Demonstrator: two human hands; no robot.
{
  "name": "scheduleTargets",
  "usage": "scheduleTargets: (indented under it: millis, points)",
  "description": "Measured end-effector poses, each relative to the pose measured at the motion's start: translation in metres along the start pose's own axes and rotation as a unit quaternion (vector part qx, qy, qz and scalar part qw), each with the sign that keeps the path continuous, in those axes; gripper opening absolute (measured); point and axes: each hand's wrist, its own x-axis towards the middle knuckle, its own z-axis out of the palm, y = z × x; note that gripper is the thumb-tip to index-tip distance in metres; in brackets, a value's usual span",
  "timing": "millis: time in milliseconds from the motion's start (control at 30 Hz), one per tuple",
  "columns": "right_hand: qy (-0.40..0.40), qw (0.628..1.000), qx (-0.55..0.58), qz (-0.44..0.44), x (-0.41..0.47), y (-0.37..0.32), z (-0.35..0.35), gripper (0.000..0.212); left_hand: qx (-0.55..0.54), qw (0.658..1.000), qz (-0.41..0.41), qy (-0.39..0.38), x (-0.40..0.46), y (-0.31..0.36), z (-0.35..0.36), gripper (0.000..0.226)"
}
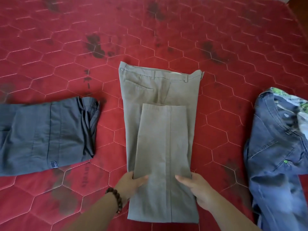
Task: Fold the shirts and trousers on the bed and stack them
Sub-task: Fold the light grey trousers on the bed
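Note:
Khaki trousers point(160, 97) lie lengthwise in the middle of the red bed, waistband at the far end, with the leg ends folded back up over the thighs. My left hand point(131, 182) grips the left edge of the folded leg panel, thumb on top. My right hand point(198, 187) grips the right edge the same way. A folded dark grey garment point(46, 132) lies to the left. Unfolded blue jeans point(276, 147) lie rumpled to the right.
The red quilted mattress point(150, 39) with dark stains stretches far ahead. A patterned green and white cloth point(300, 104) shows at the jeans' top near the right edge. A beaded bracelet point(116, 199) sits on my left wrist.

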Motion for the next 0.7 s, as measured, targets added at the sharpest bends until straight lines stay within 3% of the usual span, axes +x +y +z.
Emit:
scheduleTargets:
  millis: [167,267,367,600,700]
  points:
    - [-0.061,0.998,0.003,0.025,-0.009,0.009,-0.005,0.035,-0.092,0.994,-0.047,-0.047,0.002,0.010,-0.005,0.032]
    - [-0.080,0.995,-0.036,0.052,-0.016,0.029,-0.008,0.040,-0.068,0.988,-0.103,-0.094,-0.005,-0.007,-0.008,0.031]
    - [-0.072,0.992,-0.081,0.064,-0.021,0.038,-0.009,0.047,-0.026,0.988,-0.133,-0.076,-0.011,-0.016,-0.005,0.034]
    - [0.000,0.998,0.052,-0.041,-0.018,0.014,0.000,0.031,-0.120,0.992,-0.033,-0.006,-0.005,0.005,0.006,0.034]
    - [0.017,0.996,0.071,-0.052,-0.024,0.014,0.002,0.032,-0.153,0.988,-0.019,-0.019,-0.016,0.007,0.007,0.033]
